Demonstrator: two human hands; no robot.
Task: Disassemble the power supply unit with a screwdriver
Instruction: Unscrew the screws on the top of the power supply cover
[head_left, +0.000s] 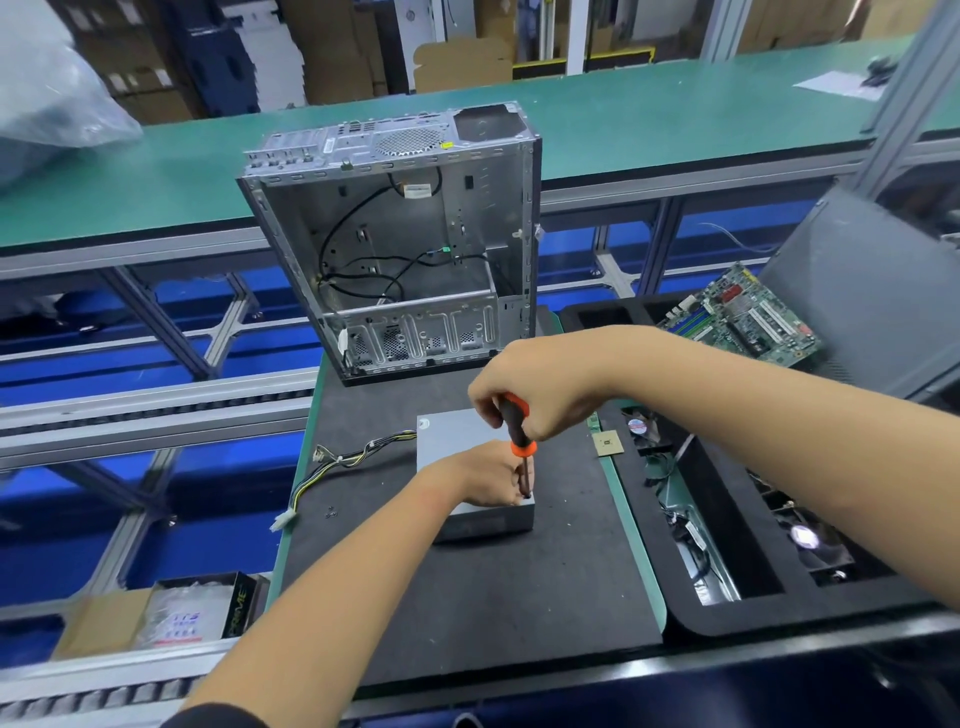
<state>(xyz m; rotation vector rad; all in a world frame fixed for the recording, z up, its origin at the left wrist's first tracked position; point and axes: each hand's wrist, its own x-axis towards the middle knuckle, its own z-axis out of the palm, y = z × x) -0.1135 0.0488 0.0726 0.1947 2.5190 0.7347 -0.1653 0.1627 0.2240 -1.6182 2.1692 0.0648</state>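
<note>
On the dark tabletop (467, 597), my left hand (488, 475) presses on the grey power supply (457, 441), fingers pinching round the screwdriver (519, 436) shaft at the near right corner, while my right hand (540, 384) grips its orange-and-black handle. The metal box looks heavy and rigid, best steadied from its top; its cable bundle (337, 462) trails limply left. A black tray (727, 613) at right holds fans and wiring; beyond stands the emptied computer case (405, 249).
</note>
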